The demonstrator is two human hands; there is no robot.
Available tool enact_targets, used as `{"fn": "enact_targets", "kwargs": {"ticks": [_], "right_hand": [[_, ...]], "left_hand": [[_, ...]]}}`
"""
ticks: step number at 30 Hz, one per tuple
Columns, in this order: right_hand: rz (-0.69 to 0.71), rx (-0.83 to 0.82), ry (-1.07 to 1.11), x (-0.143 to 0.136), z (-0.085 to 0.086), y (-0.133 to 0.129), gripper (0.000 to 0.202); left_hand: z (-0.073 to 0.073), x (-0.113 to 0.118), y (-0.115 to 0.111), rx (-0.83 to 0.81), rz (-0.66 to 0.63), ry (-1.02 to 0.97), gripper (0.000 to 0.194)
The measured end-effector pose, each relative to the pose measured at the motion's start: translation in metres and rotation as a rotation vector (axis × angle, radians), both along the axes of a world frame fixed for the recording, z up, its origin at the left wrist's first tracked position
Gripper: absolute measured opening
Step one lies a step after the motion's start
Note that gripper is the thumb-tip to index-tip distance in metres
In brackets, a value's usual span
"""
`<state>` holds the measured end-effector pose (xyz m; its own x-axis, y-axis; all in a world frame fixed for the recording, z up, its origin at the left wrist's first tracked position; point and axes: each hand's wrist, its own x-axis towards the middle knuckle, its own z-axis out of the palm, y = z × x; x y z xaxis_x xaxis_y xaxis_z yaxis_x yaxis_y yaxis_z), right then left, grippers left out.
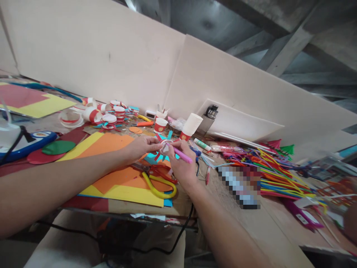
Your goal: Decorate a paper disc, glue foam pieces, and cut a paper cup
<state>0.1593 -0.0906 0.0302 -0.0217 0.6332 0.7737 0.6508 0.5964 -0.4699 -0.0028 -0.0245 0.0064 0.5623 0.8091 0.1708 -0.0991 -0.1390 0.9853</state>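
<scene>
Right hand [181, 163] pinches pink, cylindrical pen [183, 155], long axis slanting, front end up-left; left hand [143, 147] grips white, round paper piece [166, 147], seemingly facing camera.

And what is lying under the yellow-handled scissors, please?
Beneath the scissors, an orange sheet and a yellow sheet show, with a blue edge sticking out. Whatever else these sheets cover cannot be seen.

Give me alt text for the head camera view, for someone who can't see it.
A person's left hand holds a small white craft piece with red and teal strips, while the right hand holds a pink pen at it. Yellow-handled scissors lie on colored paper, with paper cups behind.
</scene>
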Motion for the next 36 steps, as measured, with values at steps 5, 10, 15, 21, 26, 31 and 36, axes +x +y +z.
{"fn": "enact_targets", "kwargs": {"ticks": [5, 10, 15, 21, 26, 31, 36], "right_hand": [[-0.003, -0.007, 0.009, -0.0005, 0.0015, -0.0012, 0.005], [0.001, -0.001, 0.011, -0.0005, 0.0021, -0.0014, 0.005], [-0.015, -0.001, 0.002, -0.0004, 0.0027, -0.002, 0.006], [-0.014, 0.013, -0.006, 0.0006, 0.0021, -0.0014, 0.007], [-0.036, 0.022, -0.016, 0.0015, 0.0014, -0.0003, 0.007], [-0.049, 0.021, -0.025, 0.0024, 0.0006, 0.0007, 0.007], [-0.057, 0.036, -0.025, 0.0025, 0.0004, 0.001, 0.008]], "left_hand": [[0.0021, -0.0001, -0.0013, 0.008, -0.008, 0.006, 0.039], [0.0034, 0.0, -0.0028, 0.003, -0.004, -0.003, 0.039], [0.0033, -0.0002, -0.003, 0.008, 0.003, 0.002, 0.041], [0.0023, -0.0002, -0.0009, 0.012, 0.008, 0.007, 0.039], [0.0028, -0.0001, -0.0016, 0.006, -0.022, -0.009, 0.041], [0.0031, -0.0002, -0.0024, 0.007, 0.002, 0.0, 0.043], [0.0043, -0.0004, -0.0037, 0.01, -0.003, 0.008, 0.045]]}}
